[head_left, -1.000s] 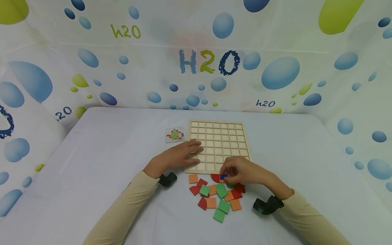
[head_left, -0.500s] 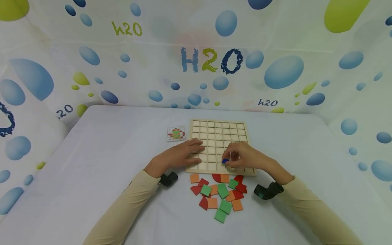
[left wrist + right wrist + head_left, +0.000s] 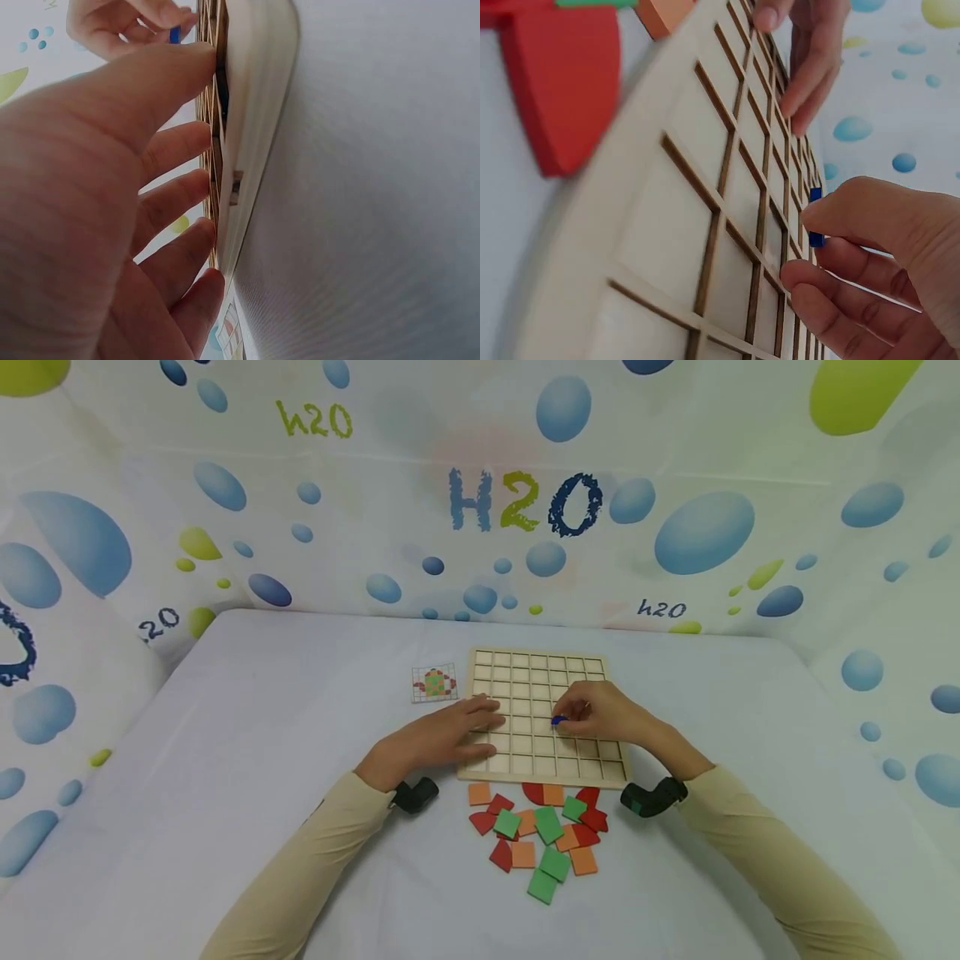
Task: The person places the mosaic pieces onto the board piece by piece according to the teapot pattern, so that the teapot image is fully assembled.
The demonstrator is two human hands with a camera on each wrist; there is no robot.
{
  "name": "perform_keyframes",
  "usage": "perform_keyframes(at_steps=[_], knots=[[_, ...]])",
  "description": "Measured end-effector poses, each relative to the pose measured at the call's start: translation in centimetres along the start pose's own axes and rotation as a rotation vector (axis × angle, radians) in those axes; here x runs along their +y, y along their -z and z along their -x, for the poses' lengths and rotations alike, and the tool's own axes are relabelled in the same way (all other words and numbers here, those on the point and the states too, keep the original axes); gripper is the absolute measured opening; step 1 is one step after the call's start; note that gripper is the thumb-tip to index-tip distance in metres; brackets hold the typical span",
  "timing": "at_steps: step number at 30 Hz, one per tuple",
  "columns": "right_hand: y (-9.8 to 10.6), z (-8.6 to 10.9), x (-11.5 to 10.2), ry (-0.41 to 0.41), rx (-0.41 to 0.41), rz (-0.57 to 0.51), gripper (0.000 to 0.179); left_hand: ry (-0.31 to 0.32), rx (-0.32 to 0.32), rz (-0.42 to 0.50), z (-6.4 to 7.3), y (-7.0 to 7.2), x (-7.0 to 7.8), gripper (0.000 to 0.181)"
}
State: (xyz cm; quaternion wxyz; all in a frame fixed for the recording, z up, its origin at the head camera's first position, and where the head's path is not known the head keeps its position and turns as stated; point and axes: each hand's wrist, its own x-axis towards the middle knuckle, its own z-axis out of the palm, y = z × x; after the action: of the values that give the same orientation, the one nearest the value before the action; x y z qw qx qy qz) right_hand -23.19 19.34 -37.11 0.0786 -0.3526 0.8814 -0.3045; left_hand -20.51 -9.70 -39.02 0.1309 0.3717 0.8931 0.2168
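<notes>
Between thumb and fingers my right hand [image 3: 600, 710] pinches a small blue tile [image 3: 817, 217] over the right-middle squares of a wooden grid board [image 3: 517, 766]. In the right wrist view the tile is seen edge-on, partly covered by the thumb. Fingers spread, my left hand [image 3: 442, 733] rests on the board's left edge, its fingertips touching the grid. Below the board lies a loose group of flat tiles: green squares [image 3: 542, 887], orange squares [image 3: 583, 861] and red rounded pieces [image 3: 501, 855], some overlapping.
A small pattern card [image 3: 434, 683] with a coloured grid picture lies left of the board's upper corner. White cloth [image 3: 300, 693] covers the table, and a printed curtain [image 3: 360, 510] stands behind. Dark camera mounts [image 3: 654, 797] sit at both wrists.
My right hand has carried the blue tile up from the tile group onto the middle of the board. The left hand stays on the board's left side.
</notes>
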Motion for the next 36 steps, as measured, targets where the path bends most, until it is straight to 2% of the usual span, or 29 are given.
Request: perform_keyframes(at_steps=[15, 27, 36], knots=[[0.4, -2.6, 1.4, 0.005, 0.018, 0.003, 0.013, 0.009, -0.001, 0.04, 0.2, 0.0, 0.3, 0.054], [1.1, -4.4, 2.1, -0.058, 0.091, 0.029, 0.015, 0.009, 0.005, 0.025, 0.1, 0.1, 0.1, 0.053], [1.0, -5.0, 2.5, -0.071, 0.141, 0.007, 0.016, -0.016, 0.023, 0.034, 0.2, -0.2, 0.1, 0.052]])
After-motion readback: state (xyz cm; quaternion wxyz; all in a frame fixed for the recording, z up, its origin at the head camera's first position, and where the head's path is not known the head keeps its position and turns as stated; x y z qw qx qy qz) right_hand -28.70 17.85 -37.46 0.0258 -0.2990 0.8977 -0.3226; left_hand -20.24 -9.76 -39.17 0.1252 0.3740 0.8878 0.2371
